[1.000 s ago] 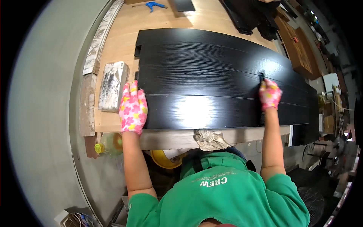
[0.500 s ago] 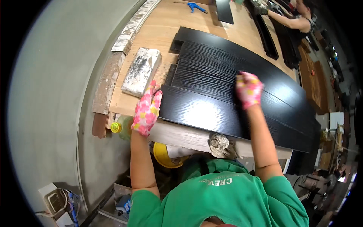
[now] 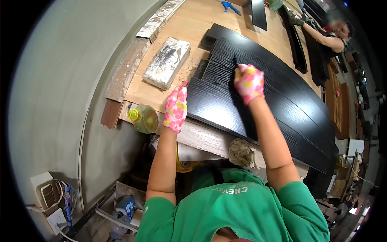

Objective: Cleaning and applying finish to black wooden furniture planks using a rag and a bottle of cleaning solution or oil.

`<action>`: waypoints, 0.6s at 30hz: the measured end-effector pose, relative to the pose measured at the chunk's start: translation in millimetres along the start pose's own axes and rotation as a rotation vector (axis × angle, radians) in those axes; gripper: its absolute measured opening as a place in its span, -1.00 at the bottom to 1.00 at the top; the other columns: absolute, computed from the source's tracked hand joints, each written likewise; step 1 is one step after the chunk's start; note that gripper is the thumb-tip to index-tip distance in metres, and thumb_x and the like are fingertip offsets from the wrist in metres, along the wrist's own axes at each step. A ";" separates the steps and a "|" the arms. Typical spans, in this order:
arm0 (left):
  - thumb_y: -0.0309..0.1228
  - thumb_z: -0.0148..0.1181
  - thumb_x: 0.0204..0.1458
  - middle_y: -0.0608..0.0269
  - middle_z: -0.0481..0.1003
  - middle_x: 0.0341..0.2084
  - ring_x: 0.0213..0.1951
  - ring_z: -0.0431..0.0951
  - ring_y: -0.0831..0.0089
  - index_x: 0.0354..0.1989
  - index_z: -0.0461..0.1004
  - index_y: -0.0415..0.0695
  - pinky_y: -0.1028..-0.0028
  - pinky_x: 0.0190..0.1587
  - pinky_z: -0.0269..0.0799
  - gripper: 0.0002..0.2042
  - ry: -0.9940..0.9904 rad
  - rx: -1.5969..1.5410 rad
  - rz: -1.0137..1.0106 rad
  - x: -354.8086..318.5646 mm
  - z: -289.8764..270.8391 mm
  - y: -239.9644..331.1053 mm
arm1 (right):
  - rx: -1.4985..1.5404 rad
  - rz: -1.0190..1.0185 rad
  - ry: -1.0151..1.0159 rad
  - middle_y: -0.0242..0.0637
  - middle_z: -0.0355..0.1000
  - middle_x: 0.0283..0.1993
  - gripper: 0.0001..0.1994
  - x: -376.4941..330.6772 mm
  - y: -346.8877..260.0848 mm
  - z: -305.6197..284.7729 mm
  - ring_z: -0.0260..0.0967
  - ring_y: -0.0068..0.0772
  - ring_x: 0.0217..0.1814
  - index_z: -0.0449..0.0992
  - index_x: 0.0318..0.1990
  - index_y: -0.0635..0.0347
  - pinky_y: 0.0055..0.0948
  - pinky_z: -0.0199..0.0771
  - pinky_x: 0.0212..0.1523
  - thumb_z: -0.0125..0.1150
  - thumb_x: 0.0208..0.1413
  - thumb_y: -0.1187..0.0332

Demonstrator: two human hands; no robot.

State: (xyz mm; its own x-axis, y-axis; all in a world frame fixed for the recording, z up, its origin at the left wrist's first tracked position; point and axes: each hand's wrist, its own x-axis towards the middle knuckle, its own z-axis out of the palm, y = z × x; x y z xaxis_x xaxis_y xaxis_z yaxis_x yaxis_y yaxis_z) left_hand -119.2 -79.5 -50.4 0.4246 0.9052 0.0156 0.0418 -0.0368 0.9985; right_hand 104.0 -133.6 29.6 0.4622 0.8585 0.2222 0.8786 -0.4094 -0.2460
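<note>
Several black wood-grain planks lie side by side on a light wooden table, shining under the light. My right hand, in a pink flowered glove, is closed over them around a thin dark tool. The tool's tip points away from me, and its exact kind is hard to make out. My left hand, gloved the same way, rests at the left end of the nearest plank with its fingers stretched out along the edge. Just beyond it lies a paint-smeared whitish block.
A plastic bottle with a yellow cap stands by the table's left corner. A crumpled rag hangs at the front edge. A blue tool and another black board lie farther back. At the upper right a co-worker handles dark strips.
My right hand has moved left and away from me across the planks, and the dark tool now shows. My left hand's fingers have drawn together. The view has shifted slightly.
</note>
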 end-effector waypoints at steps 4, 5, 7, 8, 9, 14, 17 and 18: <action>-0.15 -0.19 0.30 0.00 0.44 0.06 0.13 0.40 0.21 0.15 0.33 -0.32 0.37 0.21 0.22 -0.52 0.057 -0.189 0.030 2.9 1.6 -13.7 | 0.237 -0.476 -0.087 -0.12 0.44 -0.38 -0.94 -39.5 -67.4 14.1 0.44 -0.04 -0.29 0.48 -0.47 0.11 -0.17 0.48 -0.27 0.14 -0.05 0.38; -0.02 -0.19 0.29 -0.10 0.39 0.09 0.14 0.39 0.12 0.23 0.22 -0.35 0.28 0.24 0.20 -0.41 0.155 -0.400 0.078 -2.9 6.8 -15.9 | 0.258 -0.386 -0.096 -0.12 0.44 -0.38 -0.94 -43.1 -68.2 10.9 0.44 -0.04 -0.27 0.48 -0.47 0.11 -0.17 0.47 -0.26 0.15 -0.05 0.37; 0.04 -0.21 0.27 -0.14 0.37 0.10 0.15 0.38 0.08 0.25 0.18 -0.35 0.24 0.26 0.18 -0.35 0.311 -0.520 0.090 0.0 4.7 -35.3 | 0.348 -0.218 -0.068 -0.11 0.45 -0.38 -0.94 -48.8 -69.7 6.7 0.45 -0.05 -0.26 0.50 -0.45 0.11 -0.17 0.48 -0.27 0.16 -0.05 0.38; 0.10 -0.23 0.25 -0.18 0.35 0.11 0.15 0.37 0.05 0.26 0.13 -0.35 0.21 0.28 0.15 -0.30 0.460 -0.650 0.089 1.2 6.7 -47.1 | 0.239 -0.289 -0.076 -0.09 0.45 -0.41 -0.92 -53.2 -72.1 6.4 0.46 -0.05 -0.32 0.52 -0.44 0.15 -0.18 0.50 -0.31 0.14 -0.05 0.38; 0.16 -0.23 0.21 -0.21 0.28 0.17 0.19 0.32 0.02 0.27 0.12 -0.34 0.18 0.33 0.06 -0.25 0.396 -0.568 0.081 -7.9 30.2 -12.1 | 0.137 -0.315 -0.076 -0.07 0.45 -0.43 -0.89 -60.0 -71.4 9.7 0.48 -0.05 -0.37 0.53 -0.44 0.19 -0.18 0.51 -0.36 0.11 -0.05 0.38; 0.15 -0.46 0.25 -0.11 0.22 0.23 0.30 0.16 0.14 0.35 -0.03 -0.30 0.24 0.37 -0.03 -0.25 0.239 -0.614 0.027 -0.2 20.7 -38.8 | 0.394 -0.315 -0.250 -0.03 0.46 -0.37 -0.89 -77.3 -87.2 2.2 0.47 0.00 -0.30 0.50 -0.45 0.19 -0.13 0.48 -0.28 0.13 -0.13 0.38; -0.18 -0.24 0.31 0.01 0.25 0.23 0.26 0.22 0.27 0.30 0.11 -0.34 0.35 0.34 0.04 -0.47 0.275 -0.205 0.110 -16.6 20.2 3.4 | 0.289 -0.192 -0.121 -0.12 0.43 -0.42 -0.93 -91.1 -22.3 -2.8 0.45 -0.09 -0.36 0.46 -0.48 0.15 -0.19 0.48 -0.35 0.13 -0.18 0.41; -0.27 -0.17 0.30 0.05 0.28 0.21 0.24 0.25 0.32 0.27 0.17 -0.35 0.39 0.32 0.07 -0.53 0.199 -0.008 0.196 -2.6 -3.4 -24.3 | 0.193 -0.140 0.039 -0.17 0.41 -0.46 -0.95 -108.0 12.4 -4.5 0.42 -0.17 -0.44 0.42 -0.48 0.12 -0.24 0.48 -0.40 0.12 -0.16 0.42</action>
State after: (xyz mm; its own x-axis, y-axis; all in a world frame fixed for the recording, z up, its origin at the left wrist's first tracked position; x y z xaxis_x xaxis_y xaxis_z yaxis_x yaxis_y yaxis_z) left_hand -124.4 -79.6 -74.5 0.2381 0.9465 0.2177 -0.0314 -0.2165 0.9758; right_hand 65.6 -232.7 6.7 0.3446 0.8888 0.3021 0.8970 -0.2169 -0.3852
